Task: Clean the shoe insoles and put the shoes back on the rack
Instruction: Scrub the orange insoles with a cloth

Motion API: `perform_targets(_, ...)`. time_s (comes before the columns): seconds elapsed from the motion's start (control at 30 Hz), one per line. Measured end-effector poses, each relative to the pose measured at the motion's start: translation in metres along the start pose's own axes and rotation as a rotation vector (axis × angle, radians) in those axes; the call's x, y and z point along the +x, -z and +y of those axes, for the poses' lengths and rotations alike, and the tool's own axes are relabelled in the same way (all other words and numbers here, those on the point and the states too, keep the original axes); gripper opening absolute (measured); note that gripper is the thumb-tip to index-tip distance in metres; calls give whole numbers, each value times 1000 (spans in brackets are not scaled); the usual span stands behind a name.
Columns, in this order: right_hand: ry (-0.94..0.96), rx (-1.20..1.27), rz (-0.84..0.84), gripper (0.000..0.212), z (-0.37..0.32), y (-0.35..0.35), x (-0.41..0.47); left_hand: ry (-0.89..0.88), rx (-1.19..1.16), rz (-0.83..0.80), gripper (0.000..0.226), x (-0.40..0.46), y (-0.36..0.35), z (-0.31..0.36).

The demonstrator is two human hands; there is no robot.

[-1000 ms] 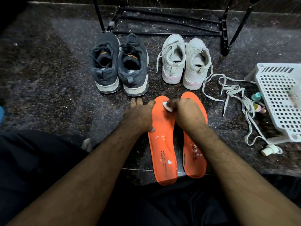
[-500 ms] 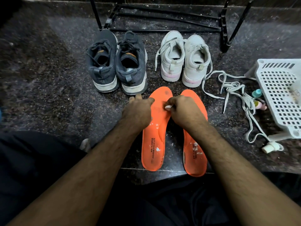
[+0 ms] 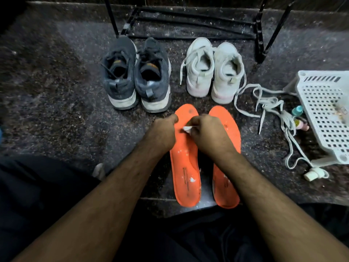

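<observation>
Two orange insoles lie side by side on the dark stone floor, the left insole (image 3: 186, 173) and the right insole (image 3: 225, 184), both speckled with white residue. My left hand (image 3: 162, 132) presses on the left insole's outer edge. My right hand (image 3: 209, 135) pinches a small white wipe (image 3: 187, 128) against that insole's upper part. Beyond them stand a dark grey pair of sneakers (image 3: 136, 76) and a white pair of sneakers (image 3: 215, 70), heels toward me. The black metal shoe rack (image 3: 190, 21) stands behind the shoes.
Loose white laces (image 3: 272, 110) trail across the floor on the right. A white perforated plastic basket (image 3: 326, 114) lies tipped at the right edge, with small bottles (image 3: 298, 118) beside it and a white cap (image 3: 313, 173) near its corner. My dark trousers fill the foreground.
The left insole has shifted under my hands, its heel end swinging sideways and back. My right hand with the wipe has moved a little down the insole.
</observation>
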State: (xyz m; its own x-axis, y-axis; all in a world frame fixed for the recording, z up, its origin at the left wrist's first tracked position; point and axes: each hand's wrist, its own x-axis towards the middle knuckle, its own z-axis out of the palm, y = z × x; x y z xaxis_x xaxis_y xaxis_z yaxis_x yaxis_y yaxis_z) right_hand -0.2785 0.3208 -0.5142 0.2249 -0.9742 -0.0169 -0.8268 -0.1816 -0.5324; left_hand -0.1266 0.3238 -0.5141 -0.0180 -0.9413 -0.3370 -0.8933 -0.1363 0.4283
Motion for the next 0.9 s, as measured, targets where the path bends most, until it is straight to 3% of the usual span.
perform_targets(0.1, -49, -17, 136, 19, 12, 3, 3, 14, -7, -3, 52, 0, -2, 1)
perform_targets(0.33, 182, -17, -146, 36, 0, -4, -2, 1, -64, 0, 44, 2, -2, 7)
perform_targets(0.47, -41, -76, 61, 26, 14, 8, 5, 63, -61, 10, 55, 2, -3, 12)
perform_targets(0.53, -97, -131, 63, 26, 17, 7, 3, 65, -53, 1, 61, 0, -2, 15)
perform_targets(0.67, 7, -67, -74, 29, 8, 1, -1, 77, -28, 8, 57, -1, 2, 16)
perform_targets(0.83, -69, -59, 79, 26, 18, 6, 7, 88, -50, -29, 66, 0, 3, 16)
perform_targets(0.9, 1, -74, -5, 28, 16, 3, 4, 89, -96, -44, 71, 0, 4, 17)
